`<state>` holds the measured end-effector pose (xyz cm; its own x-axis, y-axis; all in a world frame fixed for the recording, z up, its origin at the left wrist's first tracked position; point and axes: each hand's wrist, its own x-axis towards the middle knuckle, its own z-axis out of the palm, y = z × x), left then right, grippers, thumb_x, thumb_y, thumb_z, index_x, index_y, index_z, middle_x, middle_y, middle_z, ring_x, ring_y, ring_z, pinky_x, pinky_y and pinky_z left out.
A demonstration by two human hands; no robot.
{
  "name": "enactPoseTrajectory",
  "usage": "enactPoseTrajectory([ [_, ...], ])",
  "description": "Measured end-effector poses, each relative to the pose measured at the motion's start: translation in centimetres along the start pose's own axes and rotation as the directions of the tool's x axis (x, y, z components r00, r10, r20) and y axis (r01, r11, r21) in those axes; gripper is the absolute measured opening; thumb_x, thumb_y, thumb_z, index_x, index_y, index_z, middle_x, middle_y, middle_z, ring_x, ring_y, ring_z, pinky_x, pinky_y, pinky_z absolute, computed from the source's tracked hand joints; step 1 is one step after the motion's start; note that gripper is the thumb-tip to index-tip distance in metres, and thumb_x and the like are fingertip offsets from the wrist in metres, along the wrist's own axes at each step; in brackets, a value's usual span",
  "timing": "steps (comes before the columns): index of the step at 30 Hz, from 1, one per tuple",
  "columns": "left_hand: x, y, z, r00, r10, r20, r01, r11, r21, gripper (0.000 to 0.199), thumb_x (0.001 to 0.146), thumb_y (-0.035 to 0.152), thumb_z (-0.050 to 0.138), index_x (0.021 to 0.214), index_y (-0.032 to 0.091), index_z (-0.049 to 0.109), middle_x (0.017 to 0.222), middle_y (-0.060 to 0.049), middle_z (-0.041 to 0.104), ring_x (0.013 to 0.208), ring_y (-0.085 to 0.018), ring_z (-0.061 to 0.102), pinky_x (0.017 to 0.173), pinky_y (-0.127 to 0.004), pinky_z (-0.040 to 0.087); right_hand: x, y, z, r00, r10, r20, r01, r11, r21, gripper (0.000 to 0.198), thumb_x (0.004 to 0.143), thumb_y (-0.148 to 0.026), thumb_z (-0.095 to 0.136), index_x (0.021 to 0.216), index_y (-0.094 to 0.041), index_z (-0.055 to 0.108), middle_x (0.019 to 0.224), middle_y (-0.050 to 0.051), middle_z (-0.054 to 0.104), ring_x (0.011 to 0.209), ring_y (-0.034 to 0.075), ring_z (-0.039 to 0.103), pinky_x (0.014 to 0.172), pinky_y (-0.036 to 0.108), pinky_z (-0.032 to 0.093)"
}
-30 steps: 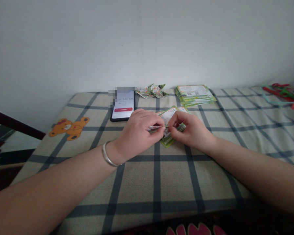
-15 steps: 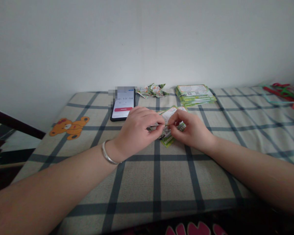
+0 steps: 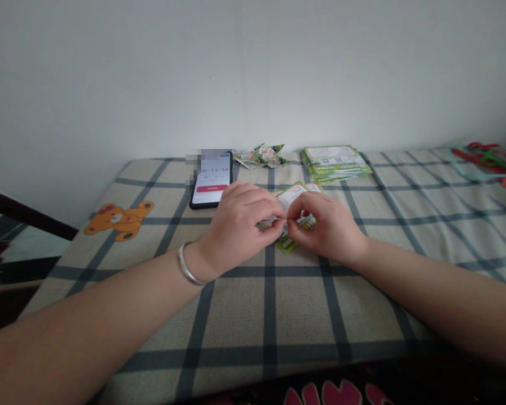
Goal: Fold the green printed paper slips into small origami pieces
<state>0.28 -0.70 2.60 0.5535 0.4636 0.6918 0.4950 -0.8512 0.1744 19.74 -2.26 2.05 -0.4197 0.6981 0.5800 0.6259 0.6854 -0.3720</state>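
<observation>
My left hand [image 3: 244,225], with a silver bangle on its wrist, is closed in a pinch. Facing it, my right hand [image 3: 331,229] is also pinched, and the fingertips of both hands nearly meet. Between them they hold a thin paper card, seen edge-on and mostly covered by the fingers. Just behind and below lie a few loose green-and-white printed cards [image 3: 293,196], overlapping on the cloth and partly hidden by my hands.
A phone [image 3: 213,180] showing a timer lies behind my left hand. Folded paper shapes [image 3: 263,156] and a stack of printed cards [image 3: 335,160] are near the wall. Coloured ribbons [image 3: 487,160] lie far right. A bear figure [image 3: 124,221] is at left on the checked tablecloth [image 3: 236,320].
My fingertips have come slightly closer together, and the card's thin edge between them shows less. The loose cards, stack and phone have stayed in place.
</observation>
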Motion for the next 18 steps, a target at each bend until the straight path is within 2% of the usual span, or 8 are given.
enactPoseTrajectory([
  [6,0.03,0.14,0.01,0.999,-0.024,0.040,0.025,1.000,-0.018,0.009,0.080,0.014,0.062,0.073,0.020,0.062,0.081,0.002,0.070,0.082,-0.016,0.061,0.081,-0.034,0.042,0.04,0.15,-0.01,0.998,-0.034,0.047,0.032,0.999,0.036,0.009,0.074,-0.014,0.059,0.075,-0.021,0.053,0.071,0.000,0.062,0.067,0.014,0.057,0.061,0.027,0.041],
  [11,0.12,0.14,-0.05,0.998,-0.050,0.026,0.051,0.997,-0.053,0.010,0.076,0.010,0.063,0.072,0.019,0.062,0.080,0.001,0.070,0.079,-0.017,0.061,0.080,-0.034,0.043,-0.01,0.34,0.18,0.998,0.001,0.055,-0.005,0.997,0.075,0.011,0.073,-0.012,0.059,0.078,-0.021,0.055,0.072,-0.001,0.063,0.067,0.013,0.058,0.062,0.025,0.042],
  [18,0.10,-0.15,-0.03,0.998,-0.054,0.008,0.055,0.994,-0.094,0.011,0.075,0.008,0.062,0.072,0.018,0.063,0.077,0.002,0.068,0.079,-0.015,0.061,0.081,-0.032,0.044,-0.03,0.39,0.04,0.999,0.010,0.032,-0.011,0.999,0.030,0.008,0.072,-0.013,0.058,0.077,-0.019,0.055,0.070,-0.001,0.062,0.064,0.012,0.056,0.059,0.024,0.041],
])
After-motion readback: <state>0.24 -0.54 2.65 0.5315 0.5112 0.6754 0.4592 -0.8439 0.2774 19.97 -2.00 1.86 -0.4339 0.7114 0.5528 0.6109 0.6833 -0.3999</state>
